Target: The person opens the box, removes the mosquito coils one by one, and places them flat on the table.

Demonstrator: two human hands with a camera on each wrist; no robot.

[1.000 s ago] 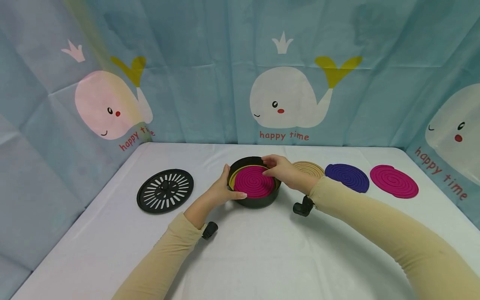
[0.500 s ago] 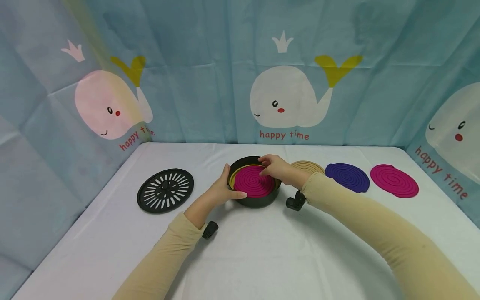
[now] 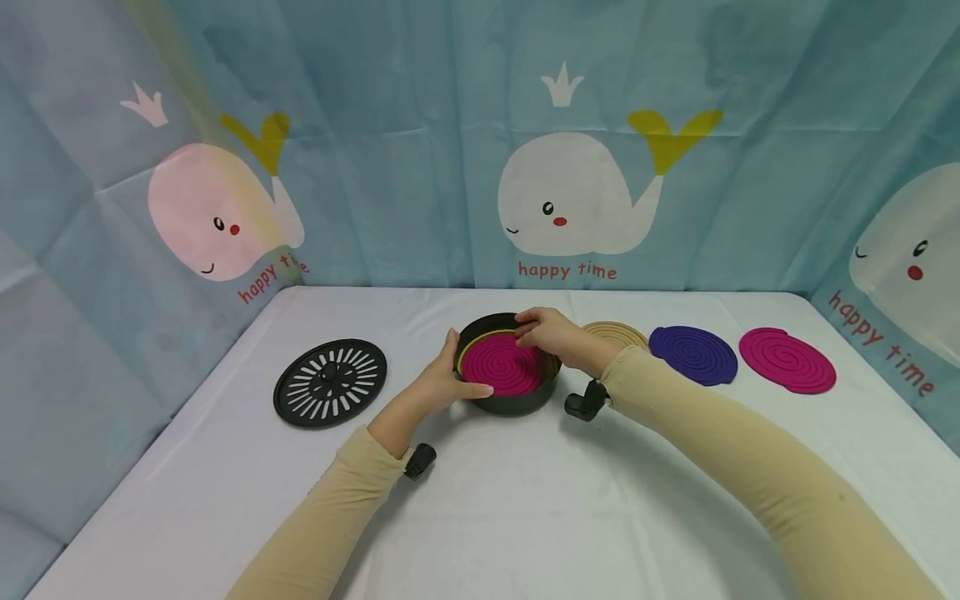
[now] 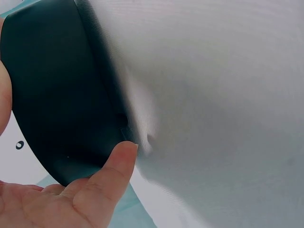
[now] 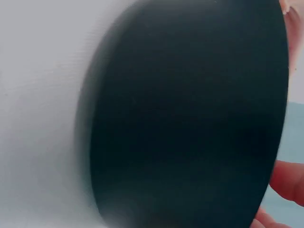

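A round black mosquito coil box (image 3: 517, 406) stands at mid-table, with a pink mosquito coil (image 3: 498, 364) lying inside it over a yellow edge (image 3: 462, 360). My left hand (image 3: 441, 379) grips the box's left side, thumb along the front rim; in the left wrist view the fingers (image 4: 107, 187) lie against the dark wall. From the far right, my right hand (image 3: 551, 335) reaches over the rim, its curled thumb and fingers at the coil's upper edge. The right wrist view is filled mostly by the box wall (image 5: 190, 114), so the fingertips' contact is hidden there.
To the left lies a black slotted lid (image 3: 330, 383) with a centre knob. In a row on the right are a tan coil (image 3: 617, 333), partly behind my right arm, a blue coil (image 3: 693, 356) and another pink coil (image 3: 787, 361). A whale-printed curtain (image 3: 420, 167) hangs behind the white table.
My right hand has shifted a little leftward over the box. The pink coil inside has slid slightly left, covering more of the yellow there. My left hand stays in place.
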